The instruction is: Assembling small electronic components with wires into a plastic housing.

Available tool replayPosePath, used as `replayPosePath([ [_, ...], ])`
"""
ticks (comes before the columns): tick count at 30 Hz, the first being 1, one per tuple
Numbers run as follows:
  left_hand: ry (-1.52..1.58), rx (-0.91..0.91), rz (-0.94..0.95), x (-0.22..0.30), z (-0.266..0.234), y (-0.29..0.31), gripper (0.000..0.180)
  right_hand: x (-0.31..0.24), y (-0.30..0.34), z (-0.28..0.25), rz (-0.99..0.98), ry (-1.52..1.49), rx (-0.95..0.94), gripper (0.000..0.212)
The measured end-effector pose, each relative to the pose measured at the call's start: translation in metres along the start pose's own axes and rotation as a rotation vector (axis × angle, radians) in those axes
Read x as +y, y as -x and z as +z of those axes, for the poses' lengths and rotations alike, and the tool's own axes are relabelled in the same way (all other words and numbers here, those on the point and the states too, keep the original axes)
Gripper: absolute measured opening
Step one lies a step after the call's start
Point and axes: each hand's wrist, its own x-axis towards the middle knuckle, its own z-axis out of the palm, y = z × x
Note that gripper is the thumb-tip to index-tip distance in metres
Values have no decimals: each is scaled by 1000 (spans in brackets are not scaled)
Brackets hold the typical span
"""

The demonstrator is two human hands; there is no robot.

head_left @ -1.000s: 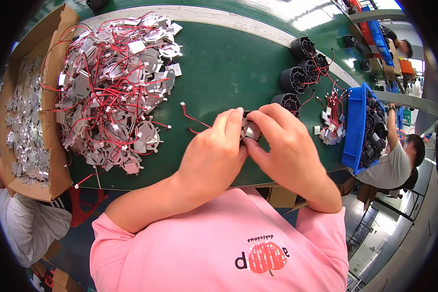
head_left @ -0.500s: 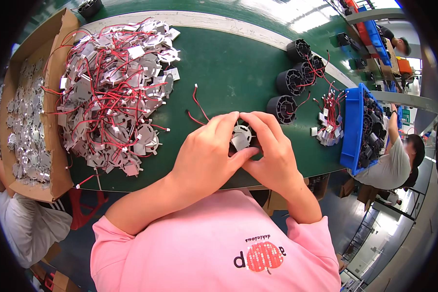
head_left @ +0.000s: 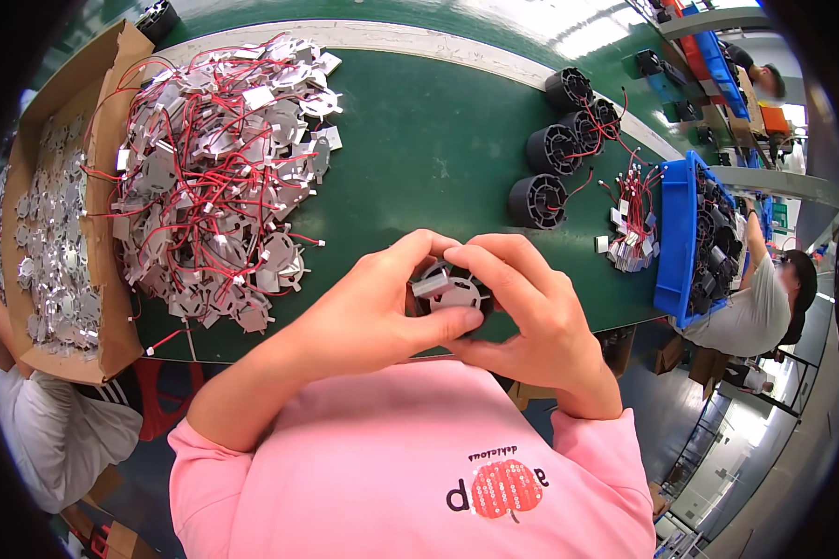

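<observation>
Just in front of my chest, both hands wrap around a small round black housing. A light grey slotted plate (head_left: 457, 296) sits in its top, with a silver rectangular block (head_left: 432, 283) on the plate. My left hand (head_left: 368, 303) closes around the left side, its thumb lying across the plate's near edge. My right hand (head_left: 543, 312) curls around the right side, and the index fingertips meet at the far rim. Most of the housing's wall is hidden by my fingers.
Left on the green table (head_left: 410, 130) lies a large heap of grey plates with red wires (head_left: 214, 186), beside a cardboard box (head_left: 112, 307) of metal plates. Rightward stand several black round housings (head_left: 539, 202), wired silver blocks (head_left: 634, 247) and a blue bin (head_left: 671, 261). Other people sit on both sides.
Both hands have drawn the housing nearer my body and turned it, so the plate and silver block show more fully. The red wires seen beyond my left hand are out of sight.
</observation>
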Motion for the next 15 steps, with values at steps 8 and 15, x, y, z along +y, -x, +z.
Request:
replayPosePath([
  [8,340,-72,-97,2,-2,5,33,-9,-2,-7,41,-66,-28,62],
  [15,36,116,193,-5,10,9,29,-5,-1,13,-23,-41,88,65],
])
